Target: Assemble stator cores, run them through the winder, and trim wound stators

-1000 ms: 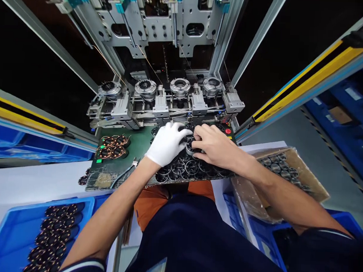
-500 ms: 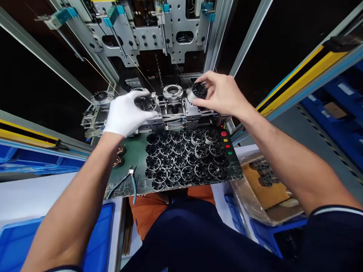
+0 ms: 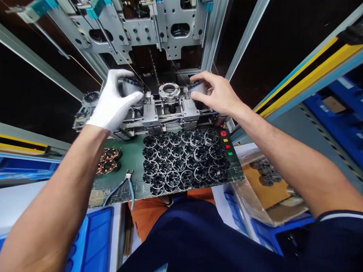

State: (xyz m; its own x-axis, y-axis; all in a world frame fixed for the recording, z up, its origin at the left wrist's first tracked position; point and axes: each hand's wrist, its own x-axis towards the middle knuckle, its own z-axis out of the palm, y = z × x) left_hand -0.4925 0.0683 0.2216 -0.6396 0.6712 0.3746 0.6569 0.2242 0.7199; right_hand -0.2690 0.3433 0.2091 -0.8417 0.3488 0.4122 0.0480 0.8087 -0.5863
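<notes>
My left hand (image 3: 113, 98), in a white glove, grips a dark ring-shaped part (image 3: 132, 86) between thumb and fingers at the left of the machine fixtures. My bare right hand (image 3: 215, 91) has its thumb and fingers round a similar ring part (image 3: 198, 88) over the right side of the fixtures. Between the hands sits a silver round fixture (image 3: 169, 92) with an open centre. Thin wires run down from the machine head (image 3: 146, 31) towards the fixtures. What lies directly under each held part is mostly hidden.
Rows of black ring parts (image 3: 179, 164) cover the green table (image 3: 130, 150). Copper-wound parts (image 3: 109, 160) and pliers (image 3: 128, 176) lie on its left. Coloured buttons (image 3: 227, 147) are at the right edge. A box with parts (image 3: 264, 190) stands right. Metal posts flank the machine.
My left hand has moved left and up with its ring part, which is now tilted differently. My right hand stays near the right fixture, its part now turned more side-on. The camera view has shifted slightly.
</notes>
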